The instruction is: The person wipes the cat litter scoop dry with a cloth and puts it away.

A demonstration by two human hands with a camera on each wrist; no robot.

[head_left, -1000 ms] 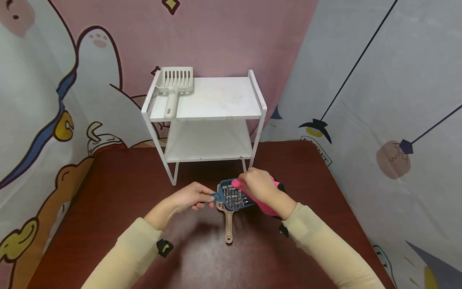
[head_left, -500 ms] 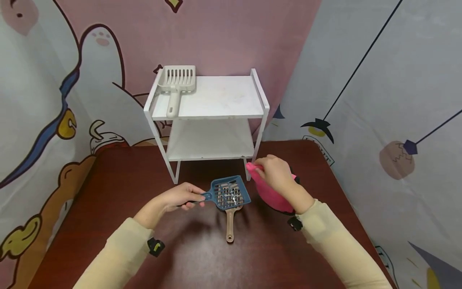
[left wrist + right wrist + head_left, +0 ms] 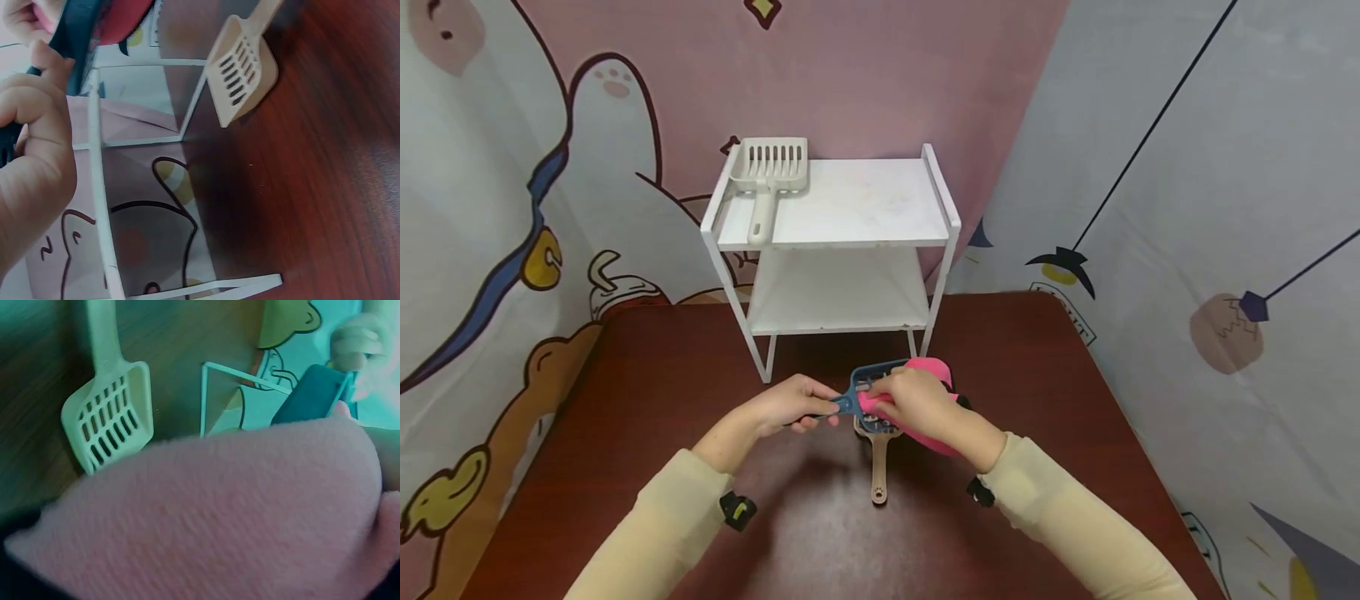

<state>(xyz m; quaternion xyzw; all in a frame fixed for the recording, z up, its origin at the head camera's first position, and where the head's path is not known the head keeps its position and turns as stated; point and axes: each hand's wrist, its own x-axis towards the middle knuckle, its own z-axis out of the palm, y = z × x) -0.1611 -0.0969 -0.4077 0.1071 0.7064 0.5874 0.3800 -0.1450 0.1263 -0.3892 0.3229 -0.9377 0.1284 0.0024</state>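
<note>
My left hand grips the handle of a blue slotted litter scoop, held above the table. In my right hand is a pink fuzzy cloth with black patches along its edge, pinched near one end and lying over the blue scoop's slotted pan. Most of that pan is hidden by the cloth and fingers. Below lies a beige slotted litter scoop on the table, its handle toward me; the left wrist view shows its slotted pan. In the right wrist view the cloth fills the lower half.
A white two-tier shelf stands on the brown table at the back. On its top tier, at the left, lies a white litter scoop. Cartoon-printed wall cloth closes in the back and sides.
The right hand swings right with the pink cloth, off the blue scoop, then back left over its pan. The left hand and blue scoop shift slightly left, then right again. The beige scoop stays put.
</note>
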